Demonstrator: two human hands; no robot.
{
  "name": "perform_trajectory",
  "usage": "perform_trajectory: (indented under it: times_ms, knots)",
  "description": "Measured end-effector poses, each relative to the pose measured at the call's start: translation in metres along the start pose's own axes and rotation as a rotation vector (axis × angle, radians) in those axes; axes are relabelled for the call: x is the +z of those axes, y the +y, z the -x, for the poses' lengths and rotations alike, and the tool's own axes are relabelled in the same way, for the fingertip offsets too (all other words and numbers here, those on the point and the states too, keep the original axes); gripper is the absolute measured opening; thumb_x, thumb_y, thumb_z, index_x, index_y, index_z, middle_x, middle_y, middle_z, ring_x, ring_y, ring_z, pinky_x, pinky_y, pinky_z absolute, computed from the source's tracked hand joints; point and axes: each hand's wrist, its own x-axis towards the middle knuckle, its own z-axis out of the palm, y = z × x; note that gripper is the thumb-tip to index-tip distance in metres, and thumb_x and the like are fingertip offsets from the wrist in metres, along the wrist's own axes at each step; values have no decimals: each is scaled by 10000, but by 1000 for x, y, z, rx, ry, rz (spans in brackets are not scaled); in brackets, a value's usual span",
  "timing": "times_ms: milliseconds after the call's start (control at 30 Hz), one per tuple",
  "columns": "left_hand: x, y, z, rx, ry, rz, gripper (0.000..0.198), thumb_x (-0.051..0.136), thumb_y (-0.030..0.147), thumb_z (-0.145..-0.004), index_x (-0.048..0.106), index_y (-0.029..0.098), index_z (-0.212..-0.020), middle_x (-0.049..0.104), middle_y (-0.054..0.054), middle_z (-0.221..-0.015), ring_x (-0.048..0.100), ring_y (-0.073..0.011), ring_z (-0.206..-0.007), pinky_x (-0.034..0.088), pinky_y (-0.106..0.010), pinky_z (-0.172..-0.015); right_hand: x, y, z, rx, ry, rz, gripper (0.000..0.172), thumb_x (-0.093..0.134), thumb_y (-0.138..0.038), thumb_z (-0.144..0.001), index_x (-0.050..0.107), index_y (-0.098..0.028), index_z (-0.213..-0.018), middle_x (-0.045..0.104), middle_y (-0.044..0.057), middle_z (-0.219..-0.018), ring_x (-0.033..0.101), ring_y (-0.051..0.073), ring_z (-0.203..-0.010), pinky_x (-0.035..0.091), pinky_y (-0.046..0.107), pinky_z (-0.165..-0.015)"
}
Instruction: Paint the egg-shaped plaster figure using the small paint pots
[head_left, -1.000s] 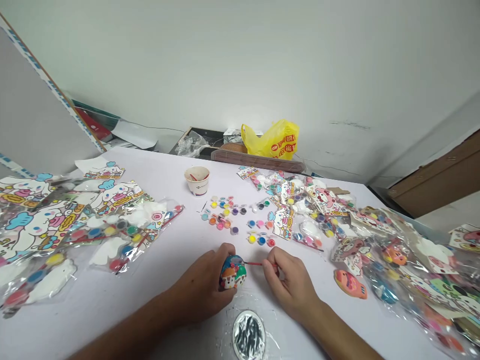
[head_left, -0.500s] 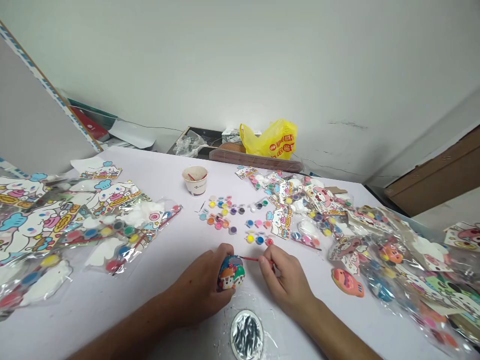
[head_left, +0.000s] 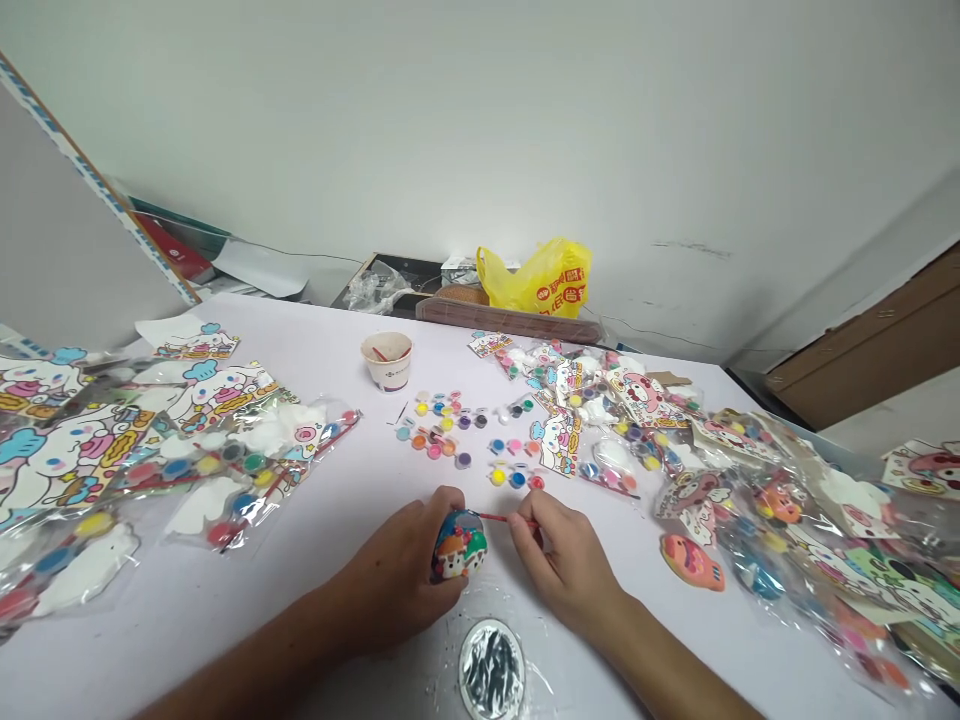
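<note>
Head-height view down onto a white counter (head_left: pixel 337 520) strewn with craft kits. Near the front edge, left hand (head_left: pixel 394 590) closed around a small rounded plaster figurine (head_left: pixel 459 545), propping it upright, resting on the counter or just above it; hard to tell from this angle. Right hand (head_left: pixel 564 570) pinched narrow on a thin red-handled paintbrush (head_left: pixel 501 518), bristle end at the figurine's upper right edge.

Mid-stroke colouring, judging by that contact. Calls next for a steady left grip, a light touch, and fresh paint from the little pots (head_left: pixel 442 440) lying just beyond the hands.

Figurine already mostly covered: blue top, orange and green patches, white with dark marks lower down.

Beyond the pots, a paper cup (head_left: pixel 387 360) with something red inside. To either side, piles of cartoon-character kits (head_left: pixel 150 450) in clear bags. Right of the hands, an orange and pink figurine (head_left: pixel 691 562) lying flat. Nearest the viewer, a round foil lid (head_left: pixel 491 668). Past the far edge, a yellow plastic bag (head_left: pixel 541 280).
</note>
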Motion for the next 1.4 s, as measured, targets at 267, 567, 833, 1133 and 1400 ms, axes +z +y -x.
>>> perform_trajectory:
  times_ms: [267,567,833,1133,1400]
  knots:
    - [-1,0,1,2,-2,-14,398,577,205,-765,389,237,-1114,551,-16,-927,557,-221,-854,412,-307,-721,-3,0,-1,6,28,-7,264,410,-243,-988,390,-228,-725,451,-45,-598,424,126,-510,312,239,-505]
    - [-2,1,0,6,-9,-24,382,576,193,-756,392,237,-1088,542,-8,-895,553,-221,-828,402,-296,-689,-2,2,0,29,-3,0,278,411,-248,-980,359,-231,-707,435,-49,-579,416,125,-499,300,242,-499]
    - [-2,0,0,16,6,-11,389,576,194,-769,385,236,-1105,549,-12,-906,556,-223,-834,403,-297,-690,-3,2,1,34,4,25,278,418,-237,-973,357,-231,-702,438,-48,-573,410,125,-493,291,244,-492]
    - [-3,2,0,6,-5,-11,384,576,209,-765,393,235,-1102,563,-23,-944,566,-227,-863,416,-306,-711,-4,0,1,33,-2,2,269,409,-239,-981,380,-230,-714,463,-41,-588,424,127,-504,314,247,-493]
    - [-4,2,0,6,-17,-11,377,577,218,-764,394,240,-1093,556,-15,-930,562,-222,-857,406,-300,-709,-4,-1,0,30,-3,-21,266,414,-236,-977,385,-230,-713,468,-38,-595,430,129,-513,317,249,-495]
